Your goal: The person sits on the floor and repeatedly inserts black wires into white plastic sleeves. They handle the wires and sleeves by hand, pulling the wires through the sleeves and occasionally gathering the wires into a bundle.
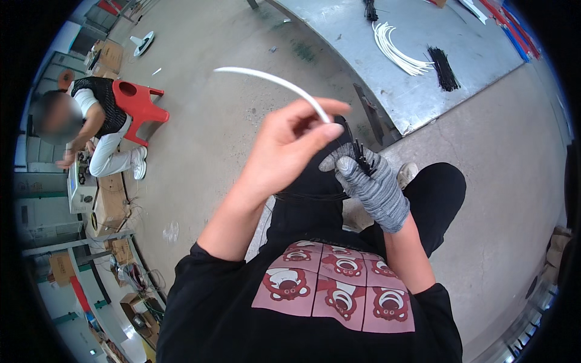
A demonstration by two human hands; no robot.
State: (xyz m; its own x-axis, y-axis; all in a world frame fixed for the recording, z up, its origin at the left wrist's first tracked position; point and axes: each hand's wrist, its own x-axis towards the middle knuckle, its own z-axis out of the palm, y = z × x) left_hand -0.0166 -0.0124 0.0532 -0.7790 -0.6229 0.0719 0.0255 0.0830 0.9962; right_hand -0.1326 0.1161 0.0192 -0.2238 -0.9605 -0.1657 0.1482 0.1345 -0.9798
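My bare left hand (289,142) pinches one end of a white tube (260,74) between thumb and fingers. The tube's free end curves up and to the left over the floor. My right hand (376,187), in a grey knitted glove, is closed around a bundle of thin black wires (364,158). Their short ends poke up past the gloved fingers, and long dark strands trail left below the hand, across my lap. Both hands are close together above my knees. The fingers partly hide the tube's gripped end.
A metal table (387,100) ahead carries a bunch of white tubes (390,49), a black wire bundle (443,69) and another dark bundle (370,9). Red strips (512,24) lie at its far right. Leftward, a person (106,115) sits on a red stool (136,106) near boxes and equipment.
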